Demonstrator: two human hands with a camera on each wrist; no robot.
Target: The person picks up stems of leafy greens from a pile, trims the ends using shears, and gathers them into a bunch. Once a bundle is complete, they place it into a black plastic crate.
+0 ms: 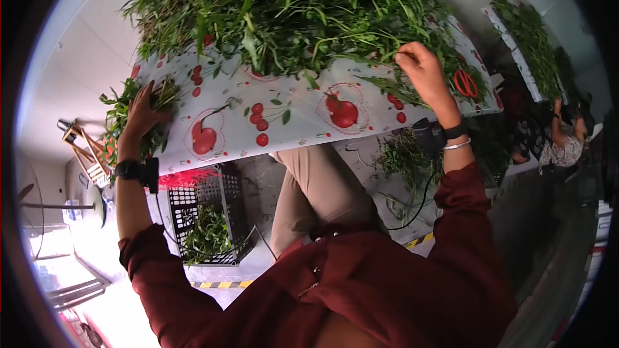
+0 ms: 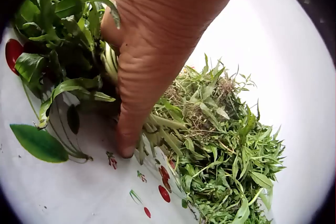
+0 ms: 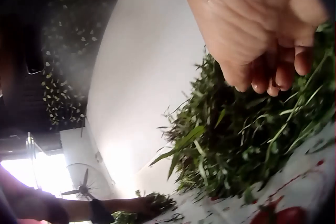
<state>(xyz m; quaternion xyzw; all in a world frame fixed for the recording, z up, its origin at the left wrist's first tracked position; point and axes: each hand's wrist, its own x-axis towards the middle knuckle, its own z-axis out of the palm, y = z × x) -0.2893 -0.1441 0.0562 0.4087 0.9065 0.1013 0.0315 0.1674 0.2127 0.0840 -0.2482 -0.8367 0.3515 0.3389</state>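
Observation:
At the table's left edge my left hand (image 1: 142,113) grips a bunch of leafy greens (image 1: 115,119). In the left wrist view its thumb (image 2: 126,140) comes down beside pale stems (image 2: 110,61); the other fingers are hidden. My right hand (image 1: 424,77) hovers by the near right side of a big heap of long-leaved greens (image 1: 277,19). Its fingers (image 3: 260,77) are loosely curled, with nothing seen in them in the right wrist view. A few loose sprigs (image 1: 380,82) lie on the cloth just left of it.
Red-handled scissors (image 1: 465,84) lie near the right end of the fruit-printed tablecloth (image 1: 290,113). Under the table's left side stands a dark plastic crate (image 1: 235,206) holding greens. More greens (image 1: 409,158) lie on the floor. Another person (image 1: 564,145) sits at the far right beside a second table.

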